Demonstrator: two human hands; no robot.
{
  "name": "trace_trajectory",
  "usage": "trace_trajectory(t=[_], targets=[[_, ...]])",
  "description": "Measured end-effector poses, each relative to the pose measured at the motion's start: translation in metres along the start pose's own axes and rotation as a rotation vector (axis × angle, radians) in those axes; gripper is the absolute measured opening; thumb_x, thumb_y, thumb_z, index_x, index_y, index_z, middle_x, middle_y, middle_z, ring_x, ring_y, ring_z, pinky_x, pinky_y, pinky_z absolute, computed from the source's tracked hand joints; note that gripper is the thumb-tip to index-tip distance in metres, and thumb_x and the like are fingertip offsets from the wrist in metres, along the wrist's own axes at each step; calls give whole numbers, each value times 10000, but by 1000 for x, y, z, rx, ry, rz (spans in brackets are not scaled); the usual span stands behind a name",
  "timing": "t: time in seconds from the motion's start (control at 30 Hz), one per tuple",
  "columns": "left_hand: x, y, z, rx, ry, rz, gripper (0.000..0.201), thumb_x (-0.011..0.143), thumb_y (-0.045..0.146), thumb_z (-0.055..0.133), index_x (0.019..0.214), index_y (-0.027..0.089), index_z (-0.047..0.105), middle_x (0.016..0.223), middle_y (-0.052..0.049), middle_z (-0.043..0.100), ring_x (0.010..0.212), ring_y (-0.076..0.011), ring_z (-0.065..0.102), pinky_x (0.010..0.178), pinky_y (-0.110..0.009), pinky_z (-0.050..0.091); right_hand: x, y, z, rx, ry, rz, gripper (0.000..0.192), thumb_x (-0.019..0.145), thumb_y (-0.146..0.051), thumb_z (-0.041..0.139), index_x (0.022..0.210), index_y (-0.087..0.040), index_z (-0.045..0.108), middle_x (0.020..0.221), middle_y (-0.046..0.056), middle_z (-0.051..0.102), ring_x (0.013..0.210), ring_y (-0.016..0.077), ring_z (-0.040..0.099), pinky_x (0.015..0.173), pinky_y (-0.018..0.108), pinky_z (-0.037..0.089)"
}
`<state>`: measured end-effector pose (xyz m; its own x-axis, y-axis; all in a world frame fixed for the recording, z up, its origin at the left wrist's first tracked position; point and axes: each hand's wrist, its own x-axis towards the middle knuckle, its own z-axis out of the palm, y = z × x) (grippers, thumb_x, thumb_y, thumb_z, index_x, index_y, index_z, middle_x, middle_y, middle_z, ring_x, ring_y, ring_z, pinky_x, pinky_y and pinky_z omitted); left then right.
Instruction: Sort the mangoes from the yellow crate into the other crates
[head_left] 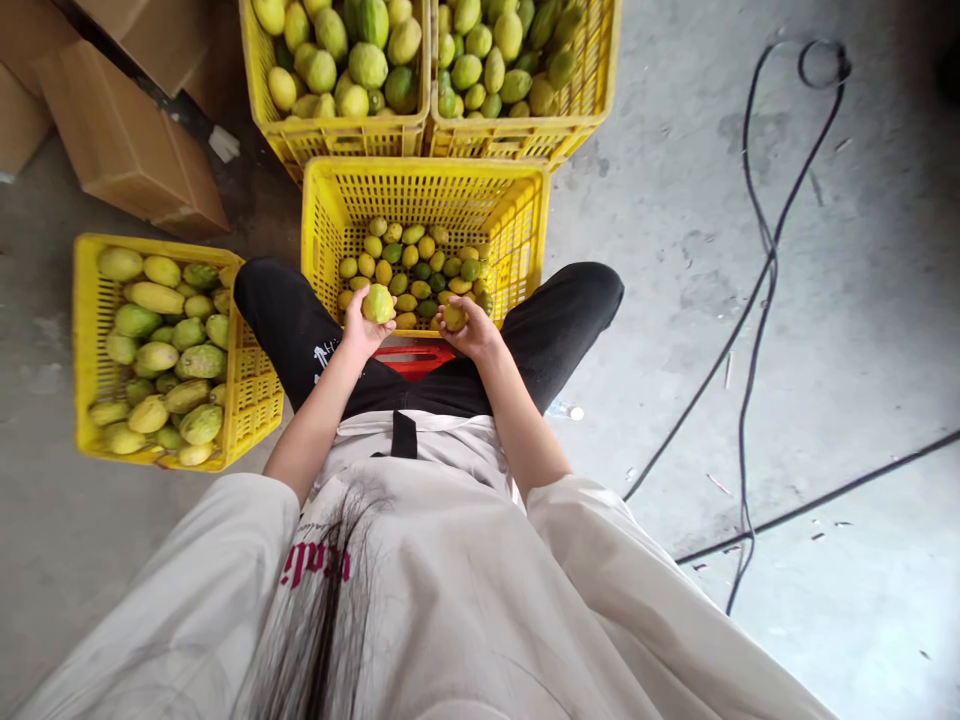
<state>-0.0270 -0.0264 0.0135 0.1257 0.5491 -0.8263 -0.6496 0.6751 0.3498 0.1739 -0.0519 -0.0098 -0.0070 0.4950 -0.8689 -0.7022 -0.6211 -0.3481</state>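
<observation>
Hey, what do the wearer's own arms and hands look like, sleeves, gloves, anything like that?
The left hand and right hand are bare; I can make out no gloves or watch. The forearms are uncovered too. The left sleeve and right sleeve are loose, off-white and end around the elbows.

Fruit (454, 320) partly out of sight in the right hand (477, 332)

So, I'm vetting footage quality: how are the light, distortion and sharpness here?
Head view throughout: floor pale at lower right, dim at upper right; sleeves stretched toward the bottom corners, likely wide-angle distortion; left-hand fruit clearly outlined, fine texture soft.
</observation>
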Motion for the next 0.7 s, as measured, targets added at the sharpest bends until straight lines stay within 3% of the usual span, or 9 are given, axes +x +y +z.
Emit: trace_trajectory(t=[0.2,0.37,0.43,0.53,0.6,0.7], targets=[[-1,1,-3,-6,-38,-24,437,1063,484,579,1384,217,709,969,-107,835,926,-287,874,498,-214,498,-4,-3,-2,-5,-25,-21,237,911,-258,699,1146,-286,691,849,-39,748,664,161,700,602,248,599],[-4,-1,1,18,-70,-25,410,1096,384,511,1423,212,690,1142,-133,866,1078,-307,874,595,-245,590,-8,-5,-1,8,-120,-21,387,867,-283,731,1252,-306,701,943,0,790,856,225,795,713,313,684],[-4,-1,2,42,-60,-25,396,1093,402,584,1425,215,691,1094,-106,859,1002,-274,872,637,-249,617,-7,-4,0,6,-139,-34,411,866,-289,741,1274,-311,694,984,7,794,950,252,821,814,384,723],[-2,-3,2,59,-29,-31,382,1061,477,723,1340,216,710,870,-34,773,713,-179,791,590,-218,593,-5,-1,0,9,-129,-43,359,888,-313,776,1236,-298,691,981,16,775,961,266,818,897,458,745],[-1,-3,2,33,-11,-22,365,1034,494,787,1272,228,708,798,6,709,607,-129,709,575,-201,583,-3,0,-1,25,-106,-34,255,917,-314,819,1128,-291,677,930,6,746,876,233,787,874,420,751],[-2,-4,2,-52,30,17,220,1052,393,768,1188,238,692,813,24,701,662,-115,725,696,-209,643,-3,-1,0,90,-73,-36,223,960,-262,830,965,-283,609,841,-21,695,805,185,748,804,318,743]])
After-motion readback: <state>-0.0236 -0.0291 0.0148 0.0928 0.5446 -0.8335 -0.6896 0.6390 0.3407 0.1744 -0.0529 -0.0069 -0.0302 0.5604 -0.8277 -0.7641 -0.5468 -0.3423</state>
